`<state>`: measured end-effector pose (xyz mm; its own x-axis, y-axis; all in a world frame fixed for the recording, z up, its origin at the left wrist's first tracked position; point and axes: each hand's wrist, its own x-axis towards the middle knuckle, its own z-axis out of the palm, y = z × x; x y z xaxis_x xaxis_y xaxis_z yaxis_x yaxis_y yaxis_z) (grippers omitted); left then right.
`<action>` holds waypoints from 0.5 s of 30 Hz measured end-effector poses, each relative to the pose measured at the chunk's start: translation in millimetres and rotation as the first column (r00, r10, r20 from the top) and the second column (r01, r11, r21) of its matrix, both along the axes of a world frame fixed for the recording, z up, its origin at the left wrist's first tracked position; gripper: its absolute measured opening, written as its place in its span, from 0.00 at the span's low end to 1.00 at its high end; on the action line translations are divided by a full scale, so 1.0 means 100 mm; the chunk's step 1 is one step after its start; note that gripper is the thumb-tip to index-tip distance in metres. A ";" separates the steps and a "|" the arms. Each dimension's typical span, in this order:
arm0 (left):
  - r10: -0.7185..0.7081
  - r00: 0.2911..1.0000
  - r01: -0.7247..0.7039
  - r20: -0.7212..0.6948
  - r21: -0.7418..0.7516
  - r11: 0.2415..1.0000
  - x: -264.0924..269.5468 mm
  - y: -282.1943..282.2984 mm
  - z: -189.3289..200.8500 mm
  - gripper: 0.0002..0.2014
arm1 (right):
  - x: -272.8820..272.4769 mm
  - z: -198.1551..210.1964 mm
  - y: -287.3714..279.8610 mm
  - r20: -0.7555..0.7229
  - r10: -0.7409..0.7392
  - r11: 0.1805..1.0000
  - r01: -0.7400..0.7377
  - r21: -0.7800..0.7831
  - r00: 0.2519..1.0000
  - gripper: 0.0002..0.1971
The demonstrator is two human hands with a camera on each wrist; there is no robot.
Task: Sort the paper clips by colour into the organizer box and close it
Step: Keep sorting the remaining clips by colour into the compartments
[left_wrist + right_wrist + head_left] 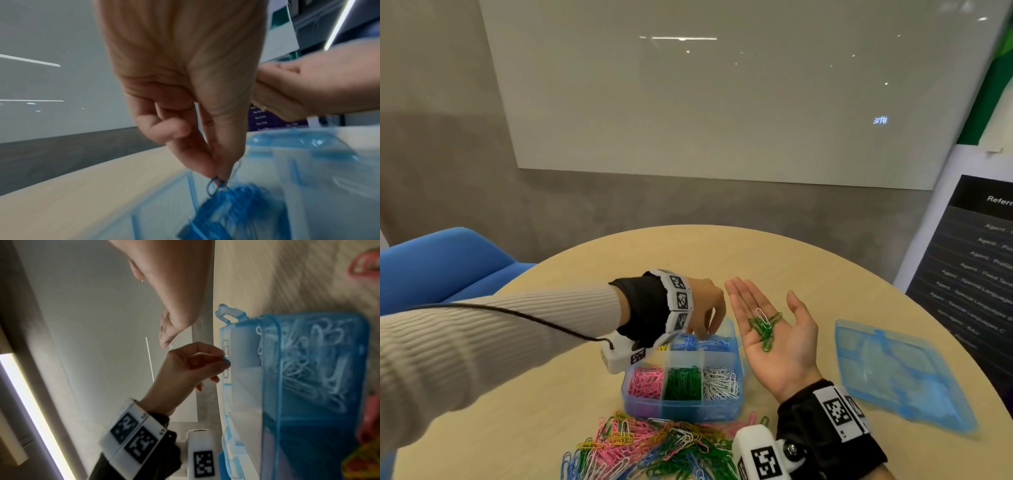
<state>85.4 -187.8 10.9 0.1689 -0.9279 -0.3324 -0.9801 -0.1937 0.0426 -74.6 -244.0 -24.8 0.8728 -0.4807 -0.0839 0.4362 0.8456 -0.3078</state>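
A translucent blue organizer box (736, 404) stands open on the round table, with pink, green and white clips in its near row and blue clips (700, 342) in the far row. My left hand (703, 323) hovers over the blue compartment and pinches a blue paper clip (213, 186) between thumb and fingertip, just above the blue heap (232, 209). My right hand (767, 325) lies flat, palm up, right of the box, with a few green clips and one white clip (765, 325) on its palm. A mixed pile of loose clips (654, 448) lies in front of the box.
The box's detached blue lid (897, 373) lies on the table at the right. A blue chair (445, 263) stands behind the table's left edge. A dark printed board (976, 263) leans at the right, and a whiteboard hangs on the wall behind.
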 end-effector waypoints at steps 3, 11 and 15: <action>0.043 0.994 -0.047 -0.098 -0.037 0.998 0.09 0.05 0.10 0.08 | 0.00 0.00 0.00 -0.006 -0.005 1.000 0.005 0.000 1.000 0.29; 0.057 0.969 -0.097 -0.240 -0.160 0.982 0.10 0.20 0.21 0.08 | 0.00 -0.01 -0.02 -0.023 -0.025 1.000 0.025 -0.009 0.999 0.29; 0.052 0.970 -0.097 -0.238 -0.183 0.978 0.04 0.24 0.24 0.06 | 0.00 0.00 -0.03 -0.019 -0.035 0.999 0.035 -0.006 0.999 0.29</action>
